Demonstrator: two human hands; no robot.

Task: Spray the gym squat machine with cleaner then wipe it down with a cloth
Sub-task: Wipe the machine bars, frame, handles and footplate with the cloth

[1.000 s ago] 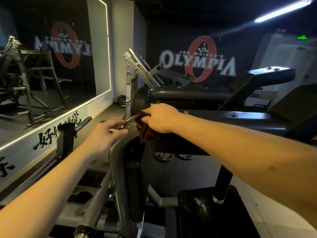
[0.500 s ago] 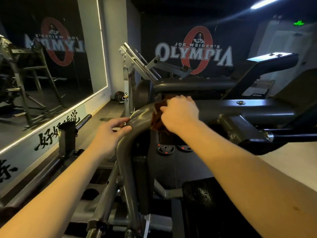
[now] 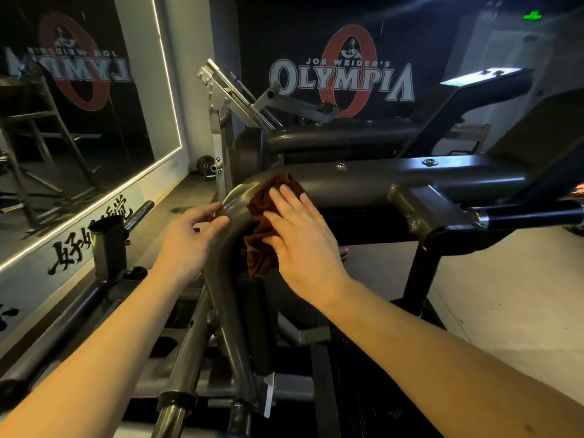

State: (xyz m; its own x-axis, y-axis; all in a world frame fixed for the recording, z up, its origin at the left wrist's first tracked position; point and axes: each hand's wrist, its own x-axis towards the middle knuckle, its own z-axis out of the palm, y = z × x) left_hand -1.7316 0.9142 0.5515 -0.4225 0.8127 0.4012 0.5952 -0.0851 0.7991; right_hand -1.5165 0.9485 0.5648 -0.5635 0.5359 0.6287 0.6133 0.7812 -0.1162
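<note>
Flanking the cloth (image 3: 259,200) on the frame (image 3: 410,176): upright post (image 3: 109,248), mirror (image 3: 79,121).

Both arms on my feed are bare skin. My left hand (image 3: 191,238) and left forearm (image 3: 94,343) are uncovered right down to the frame's edge, and so are my right hand (image 3: 303,238) and right forearm (image 3: 442,358). I can see one small dark spot (image 3: 526,426) on the right forearm. Dim light blurs the fingernails.
</note>
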